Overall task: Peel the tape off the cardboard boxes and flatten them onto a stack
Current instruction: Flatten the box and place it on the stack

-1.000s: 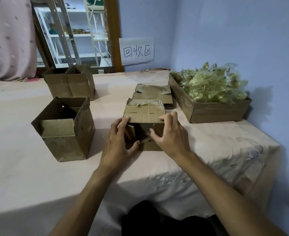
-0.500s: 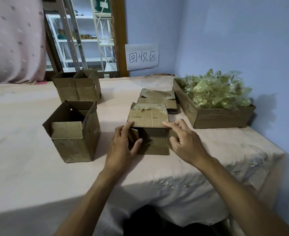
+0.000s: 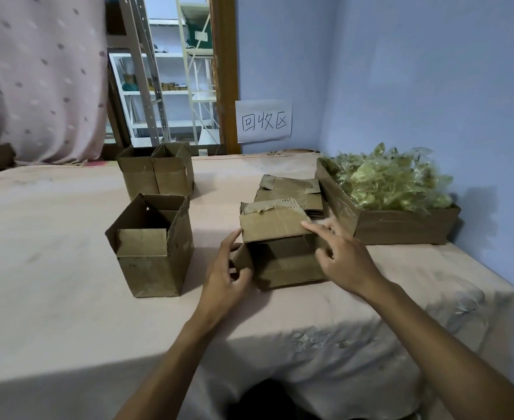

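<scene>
On the table (image 3: 67,268) the box (image 3: 283,265) lies on its side, mouth toward the person, with the flat stack (image 3: 292,192) at its 12 o'clock. At 9 o'clock the left hand (image 3: 228,274) pinches the side flap, grip narrow. At 3 o'clock the right hand (image 3: 343,259) curls round the box edge, index finger straight on the top flap.

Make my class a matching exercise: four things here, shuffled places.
1 nearest upright open brown cardboard box
2 brown cardboard box lying on its side
3 shallow cardboard tray of crumpled yellowish tape
4 white handwritten paper sign

A on the blue wall
B left of the left hand
C between left hand and right hand
D far right of the table

Pairs: 1-B, 2-C, 3-D, 4-A
</scene>
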